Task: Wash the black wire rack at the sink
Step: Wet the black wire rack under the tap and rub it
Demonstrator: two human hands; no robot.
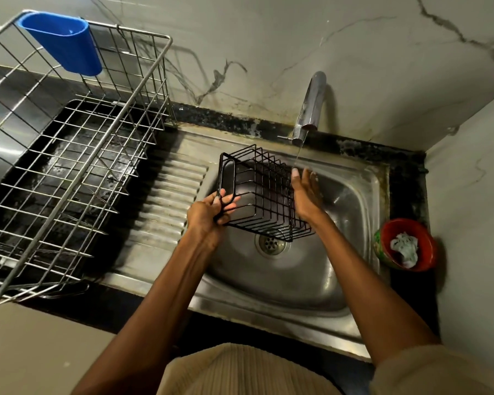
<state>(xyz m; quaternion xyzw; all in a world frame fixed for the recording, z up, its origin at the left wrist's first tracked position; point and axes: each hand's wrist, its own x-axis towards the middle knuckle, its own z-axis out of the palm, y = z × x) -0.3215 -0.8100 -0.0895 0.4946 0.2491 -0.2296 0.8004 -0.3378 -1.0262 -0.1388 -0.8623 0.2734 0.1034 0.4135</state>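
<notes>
Two hands hold tilted black wire rack (261, 195).

Dim, warm light — wide-angle bending at the edges.

Head camera, close above sink (354, 201), facing steeply down.

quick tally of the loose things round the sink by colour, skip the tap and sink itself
black: 1, the wire rack
silver: 1, the dish basket
blue: 1, the cup hung on the basket
red: 1, the bowl holding a white wad
total: 4
</notes>
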